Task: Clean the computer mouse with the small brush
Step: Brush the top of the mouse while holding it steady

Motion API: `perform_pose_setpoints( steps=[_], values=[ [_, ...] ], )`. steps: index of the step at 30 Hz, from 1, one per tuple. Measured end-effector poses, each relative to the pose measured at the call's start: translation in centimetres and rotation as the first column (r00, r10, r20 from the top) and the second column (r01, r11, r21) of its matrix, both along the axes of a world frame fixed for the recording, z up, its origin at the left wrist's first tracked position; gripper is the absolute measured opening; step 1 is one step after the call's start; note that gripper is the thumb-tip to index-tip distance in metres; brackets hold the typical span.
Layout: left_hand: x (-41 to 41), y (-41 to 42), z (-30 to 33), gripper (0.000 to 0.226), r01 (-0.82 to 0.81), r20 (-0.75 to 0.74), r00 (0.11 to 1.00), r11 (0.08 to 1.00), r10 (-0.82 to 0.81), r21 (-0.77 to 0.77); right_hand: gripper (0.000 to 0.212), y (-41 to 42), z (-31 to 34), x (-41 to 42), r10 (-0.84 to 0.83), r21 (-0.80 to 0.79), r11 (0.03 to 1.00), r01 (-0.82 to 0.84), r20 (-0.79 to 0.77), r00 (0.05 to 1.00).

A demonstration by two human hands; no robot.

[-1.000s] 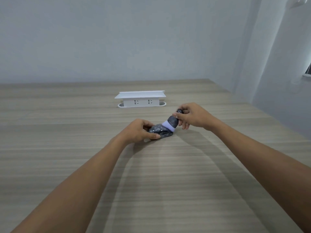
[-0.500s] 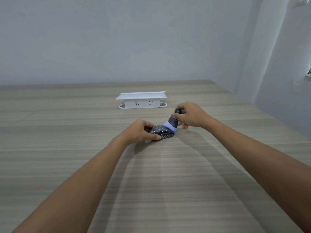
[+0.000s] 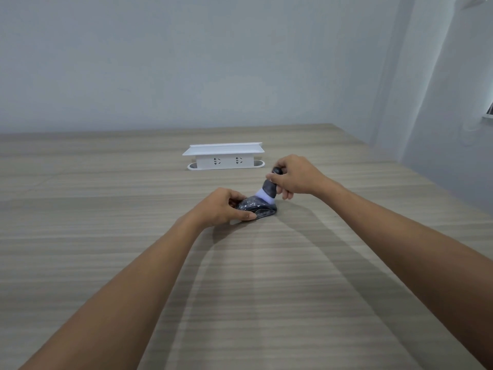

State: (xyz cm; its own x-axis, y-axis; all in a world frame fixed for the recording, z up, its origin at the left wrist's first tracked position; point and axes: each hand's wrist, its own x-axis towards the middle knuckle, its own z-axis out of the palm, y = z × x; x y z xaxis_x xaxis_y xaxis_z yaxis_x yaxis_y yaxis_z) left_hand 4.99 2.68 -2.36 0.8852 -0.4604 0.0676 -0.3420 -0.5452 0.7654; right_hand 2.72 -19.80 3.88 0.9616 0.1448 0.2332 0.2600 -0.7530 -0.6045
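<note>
A dark, speckled computer mouse [image 3: 257, 206] lies on the wooden table [image 3: 240, 276], a little past its middle. My left hand [image 3: 221, 206] grips the mouse's left end, thumb along its near side, and hides that end. My right hand [image 3: 293, 176] is closed around the dark handle of a small brush [image 3: 268, 189], held tilted. The brush's white bristles press on the top right of the mouse.
A white desktop socket box [image 3: 223, 157] with a flat lid stands on the table behind the mouse, close to the wall. The table's right edge runs diagonally near a grey wall at the right.
The brush and my right hand have shifted slightly up and back along the mouse's top. My left hand keeps the mouse in place.
</note>
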Motion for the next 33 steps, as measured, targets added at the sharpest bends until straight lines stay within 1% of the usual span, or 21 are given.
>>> perform_pose_setpoints(
  steps=[2, 4, 7, 9, 11, 15, 17, 19, 21, 24, 26, 30, 33],
  values=[
    [-0.1, -0.1, 0.0, 0.047, 0.003, -0.002, 1.000, 1.000, -0.003, -0.007, 0.027, -0.4, -0.2, 0.2, -0.033, 0.010, 0.999, 0.033, -0.014, 0.999],
    [-0.1, -0.1, 0.0, 0.048, 0.003, -0.008, 1.000, 1.000, -0.003, -0.014, 0.027, -0.4, -0.3, 0.3, -0.044, 0.062, 0.997, 0.045, -0.018, 0.999],
    [-0.3, -0.1, 0.1, 0.046, 0.001, 0.000, 1.000, 1.000, -0.001, -0.005, 0.027, -0.1, -0.2, 0.2, 0.030, 0.194, 0.981, -0.022, -0.039, 0.999],
    [-0.3, -0.2, 0.2, 0.043, 0.010, 0.006, 1.000, 1.000, -0.010, 0.008, 0.022, 0.1, -0.2, 0.0, 0.072, 0.244, 0.968, -0.057, -0.053, 0.996],
    [-0.3, -0.2, 0.4, 0.042, 0.013, 0.002, 1.000, 1.000, -0.013, 0.023, 0.021, -0.3, -0.3, 0.1, 0.044, 0.218, 0.975, -0.030, -0.057, 0.997],
    [-0.3, -0.2, 0.7, 0.046, 0.024, 0.001, 1.000, 0.999, -0.024, 0.035, 0.023, -1.8, -0.9, 0.3, -0.055, 0.039, 0.998, 0.058, -0.059, 0.997],
    [-0.4, -0.2, 0.7, 0.046, 0.030, -0.003, 1.000, 0.999, -0.029, 0.031, 0.024, -1.9, -0.9, 0.2, -0.062, -0.002, 0.998, 0.062, -0.055, 0.997],
    [-0.4, -0.2, 0.9, 0.045, 0.033, -0.006, 0.999, 0.999, -0.033, 0.035, 0.025, -1.3, -0.7, 0.0, -0.042, 0.028, 0.999, 0.043, -0.024, 0.999],
    [-0.3, -0.2, 0.9, 0.045, 0.041, 0.001, 0.999, 0.998, -0.042, 0.050, 0.025, -0.4, -0.2, 0.0, -0.011, 0.096, 0.995, 0.011, 0.001, 1.000],
    [-0.2, -0.2, 0.8, 0.044, 0.043, 0.004, 0.999, 0.998, -0.043, 0.054, 0.025, 0.7, 0.1, -0.1, 0.037, 0.134, 0.990, -0.036, -0.005, 0.999],
    [-0.1, -0.1, 0.7, 0.043, 0.038, 0.006, 0.999, 0.998, -0.038, 0.048, 0.024, 0.6, 0.2, -0.1, 0.020, 0.094, 0.995, -0.017, -0.025, 0.999],
    [0.0, -0.1, 0.4, 0.045, 0.040, 0.006, 0.999, 0.998, -0.040, 0.040, 0.027, -0.2, 0.7, -0.3, -0.030, -0.034, 0.999, 0.028, -0.062, 0.998],
    [0.0, -0.1, 0.5, 0.043, 0.034, 0.016, 0.999, 0.998, -0.035, 0.052, 0.027, 0.7, 1.2, -0.6, 0.005, -0.028, 1.000, -0.006, -0.041, 0.999]
  ],
)
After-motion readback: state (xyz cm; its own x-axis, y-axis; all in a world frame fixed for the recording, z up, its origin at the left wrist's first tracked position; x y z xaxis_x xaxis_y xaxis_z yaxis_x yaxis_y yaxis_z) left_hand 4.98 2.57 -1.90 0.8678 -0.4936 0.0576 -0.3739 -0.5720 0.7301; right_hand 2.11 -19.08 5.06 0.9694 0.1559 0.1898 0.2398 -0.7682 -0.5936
